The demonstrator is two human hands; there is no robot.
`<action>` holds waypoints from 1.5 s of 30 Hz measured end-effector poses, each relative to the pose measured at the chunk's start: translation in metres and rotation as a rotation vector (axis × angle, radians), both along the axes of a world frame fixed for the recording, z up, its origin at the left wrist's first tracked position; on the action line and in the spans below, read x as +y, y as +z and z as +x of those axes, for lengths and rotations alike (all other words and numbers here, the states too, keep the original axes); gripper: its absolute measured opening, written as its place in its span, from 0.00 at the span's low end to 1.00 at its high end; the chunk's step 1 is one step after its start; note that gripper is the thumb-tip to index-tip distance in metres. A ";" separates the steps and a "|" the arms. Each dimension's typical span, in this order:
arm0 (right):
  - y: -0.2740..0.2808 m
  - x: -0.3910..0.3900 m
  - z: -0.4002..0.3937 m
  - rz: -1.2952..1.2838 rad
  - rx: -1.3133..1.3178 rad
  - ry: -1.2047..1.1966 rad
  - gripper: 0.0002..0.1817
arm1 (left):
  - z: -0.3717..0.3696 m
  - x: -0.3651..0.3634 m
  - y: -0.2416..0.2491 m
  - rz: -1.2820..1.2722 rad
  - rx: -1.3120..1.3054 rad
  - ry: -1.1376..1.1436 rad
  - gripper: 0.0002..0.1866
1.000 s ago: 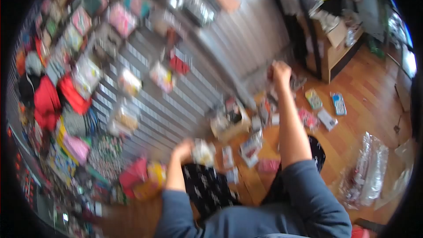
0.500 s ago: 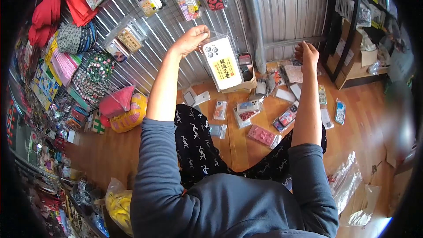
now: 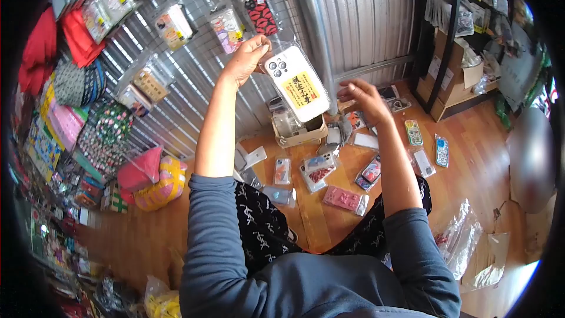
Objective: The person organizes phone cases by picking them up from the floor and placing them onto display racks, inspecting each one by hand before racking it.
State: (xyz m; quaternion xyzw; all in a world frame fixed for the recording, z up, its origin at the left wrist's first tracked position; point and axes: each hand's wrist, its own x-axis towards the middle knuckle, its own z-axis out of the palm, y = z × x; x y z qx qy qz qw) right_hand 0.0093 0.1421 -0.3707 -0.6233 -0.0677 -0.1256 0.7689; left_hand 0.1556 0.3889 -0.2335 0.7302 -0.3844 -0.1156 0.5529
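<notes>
My left hand [image 3: 246,60] is closed on the top edge of a clear plastic bag holding a white phone case [image 3: 299,85]. The case has a camera cutout and a yellow label with dark characters, and it hangs tilted in front of the metal wall. My right hand [image 3: 366,101] is to the right of the case, apart from it, with its fingers loosely bent and spread. Nothing shows in it. Beneath the case is an open cardboard box [image 3: 303,139] with packaged items inside.
Several bagged phone cases lie on the wooden floor, among them a pink case [image 3: 345,199] and a blue case [image 3: 441,151]. More cases, such as a red-and-black case [image 3: 261,15], hang on the wall grid. A black shelf frame [image 3: 450,41] stands right, a yellow-pink bundle [image 3: 160,185] left.
My right hand has moved left and slightly down, closer to the phone case, and its fingers have loosened. My left hand still holds the bagged case. The view has shifted somewhat.
</notes>
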 end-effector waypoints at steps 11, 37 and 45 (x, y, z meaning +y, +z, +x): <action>-0.056 0.005 0.040 0.108 0.136 -0.172 0.17 | 0.014 -0.026 -0.125 -0.333 0.460 0.299 0.20; 0.191 -0.102 -0.072 0.504 0.013 -0.870 0.24 | 0.065 -0.062 -0.173 0.244 0.376 -0.754 0.22; 0.343 -0.147 -0.056 0.550 -0.362 -0.930 0.19 | 0.083 0.004 0.028 0.176 0.250 -0.982 0.24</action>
